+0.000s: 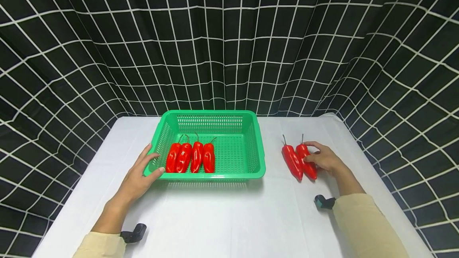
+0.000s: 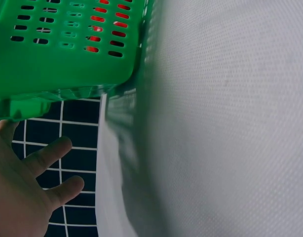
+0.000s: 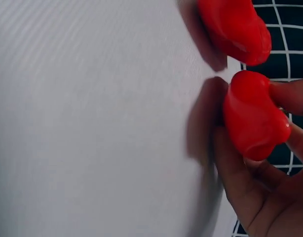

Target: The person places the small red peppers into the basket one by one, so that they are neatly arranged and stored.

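Observation:
A green plastic basket (image 1: 229, 176) stands on the white table, with several red peppers (image 1: 197, 156) side by side in its left half. At the basket's front left corner is my left hand (image 1: 135, 180), thumb and index finger lying over the rim. In the left wrist view its other fingers (image 2: 48, 158) are spread out below the green rim. To the right of the basket, two red peppers lie close together, stems pointing away. My right hand (image 1: 324, 158) holds the right pepper (image 3: 252, 116) between thumb and fingers. The left pepper (image 1: 292, 162) lies beside it, untouched.
White cloth covers the table (image 1: 229, 218). A black curtain with a white grid (image 1: 229, 51) surrounds the back and both sides. Black wrist-worn devices (image 1: 134, 233) show at both sleeves.

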A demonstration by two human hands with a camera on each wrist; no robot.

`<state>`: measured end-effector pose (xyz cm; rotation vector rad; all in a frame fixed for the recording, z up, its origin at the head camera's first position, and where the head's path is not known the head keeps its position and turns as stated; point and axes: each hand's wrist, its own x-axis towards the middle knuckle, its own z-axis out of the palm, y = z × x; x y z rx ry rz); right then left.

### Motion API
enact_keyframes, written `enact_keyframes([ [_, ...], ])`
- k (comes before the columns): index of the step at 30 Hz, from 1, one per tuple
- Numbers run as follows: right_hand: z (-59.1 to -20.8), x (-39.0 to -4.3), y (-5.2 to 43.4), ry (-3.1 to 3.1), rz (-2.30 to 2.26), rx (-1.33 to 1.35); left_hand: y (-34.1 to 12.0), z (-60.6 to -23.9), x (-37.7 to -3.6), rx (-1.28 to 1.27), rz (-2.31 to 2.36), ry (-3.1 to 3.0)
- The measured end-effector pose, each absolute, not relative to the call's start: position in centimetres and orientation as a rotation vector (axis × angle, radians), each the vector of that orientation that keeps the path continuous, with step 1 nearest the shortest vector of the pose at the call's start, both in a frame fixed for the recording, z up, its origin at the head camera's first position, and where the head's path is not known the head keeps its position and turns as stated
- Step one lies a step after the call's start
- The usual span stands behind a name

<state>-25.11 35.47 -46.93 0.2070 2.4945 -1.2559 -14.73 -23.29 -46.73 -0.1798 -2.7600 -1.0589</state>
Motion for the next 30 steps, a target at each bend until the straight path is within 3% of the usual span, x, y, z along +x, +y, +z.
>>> enact_keyframes([
  [30,-45.3,-22.4,37.4,2.412,-1.641,0.209,-23.4,-46.9,-14.9,-0.197,-1.057,-2.749],
])
